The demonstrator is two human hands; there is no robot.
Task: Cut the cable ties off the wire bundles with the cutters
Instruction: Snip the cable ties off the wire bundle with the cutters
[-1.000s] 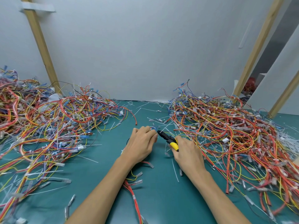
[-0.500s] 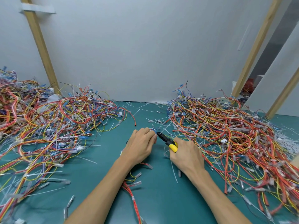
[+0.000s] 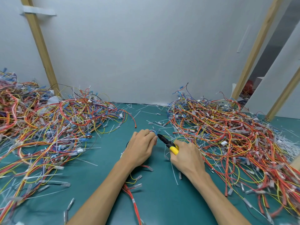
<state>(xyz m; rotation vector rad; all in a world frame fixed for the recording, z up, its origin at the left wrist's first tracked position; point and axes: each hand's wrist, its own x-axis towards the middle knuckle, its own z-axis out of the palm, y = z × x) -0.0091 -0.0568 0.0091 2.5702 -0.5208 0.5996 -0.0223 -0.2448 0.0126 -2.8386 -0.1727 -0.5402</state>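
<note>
- My left hand (image 3: 140, 148) is pinching a small wire bundle (image 3: 155, 132) on the counter (image 3: 105, 153).
- My right hand (image 3: 188, 158) is gripping the yellow-handled cutters (image 3: 168, 143), with the tips at that bundle.

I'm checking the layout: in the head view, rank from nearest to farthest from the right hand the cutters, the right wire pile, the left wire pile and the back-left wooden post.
1. Yellow-handled cutters: gripped in the right hand.
2. Right wire pile: just beside it, on its right.
3. Left wire pile: beyond the left hand, leftward.
4. Wooden post: far back left.
</note>
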